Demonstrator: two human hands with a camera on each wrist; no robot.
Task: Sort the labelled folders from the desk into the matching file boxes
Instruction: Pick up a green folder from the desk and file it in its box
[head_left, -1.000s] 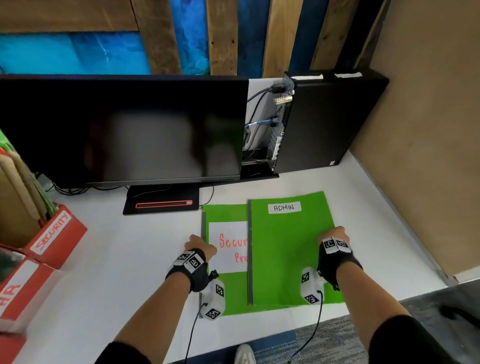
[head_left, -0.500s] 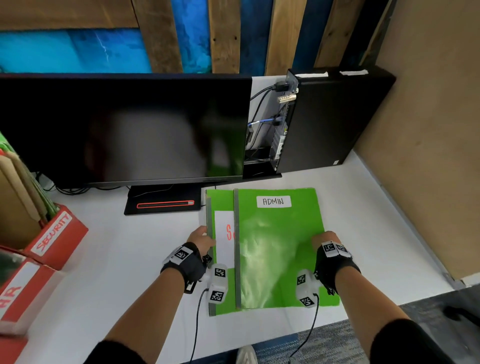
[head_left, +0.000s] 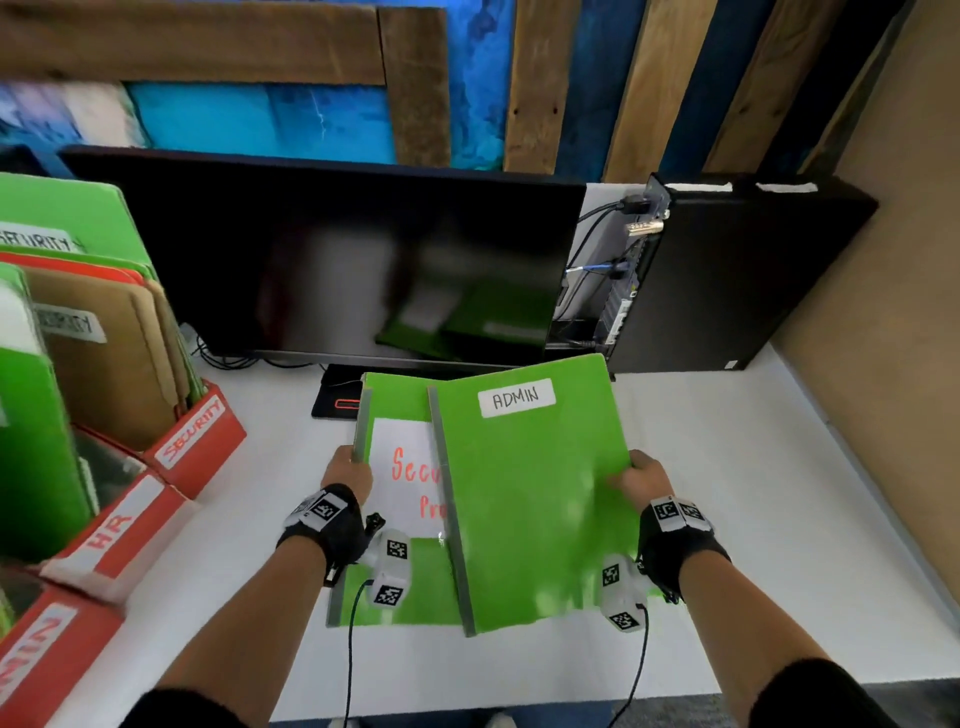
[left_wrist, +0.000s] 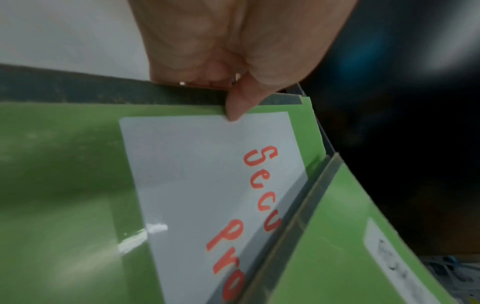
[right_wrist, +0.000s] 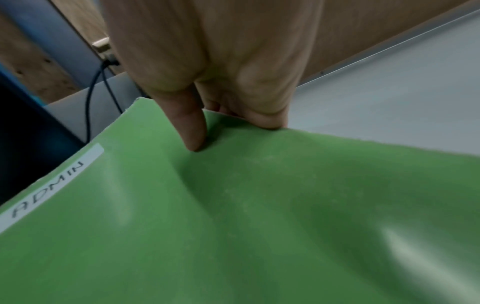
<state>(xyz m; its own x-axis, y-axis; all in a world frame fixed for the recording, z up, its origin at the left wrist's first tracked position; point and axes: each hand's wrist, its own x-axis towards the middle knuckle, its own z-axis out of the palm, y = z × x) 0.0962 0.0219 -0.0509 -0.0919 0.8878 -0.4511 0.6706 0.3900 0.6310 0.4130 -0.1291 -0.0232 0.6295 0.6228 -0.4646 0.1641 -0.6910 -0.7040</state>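
Two green folders are held above the white desk (head_left: 753, 493). The upper one, labelled ADMIN (head_left: 530, 499), overlaps the lower one (head_left: 400, 592), whose white sheet shows red letters "Secu / Pro". My right hand (head_left: 641, 480) pinches the ADMIN folder (right_wrist: 233, 216) at its right edge, thumb on top. My left hand (head_left: 347, 470) pinches the lower folder (left_wrist: 64, 185) at its grey left spine, thumb on top. Red file boxes stand at the left: SECURITY (head_left: 200, 436), HR (head_left: 117, 530), and one at the bottom left (head_left: 36, 660) with a blurred label.
A black monitor (head_left: 337, 260) stands behind the folders, its base (head_left: 337, 397) just beyond them. A black computer case (head_left: 737, 275) with cables sits at the back right. A brown wall panel (head_left: 893, 312) borders the desk on the right. The file boxes hold green and brown folders.
Both folders have come up off the desk, lifted by both hands toward me. The view has swung left, bringing the red file boxes further into sight.
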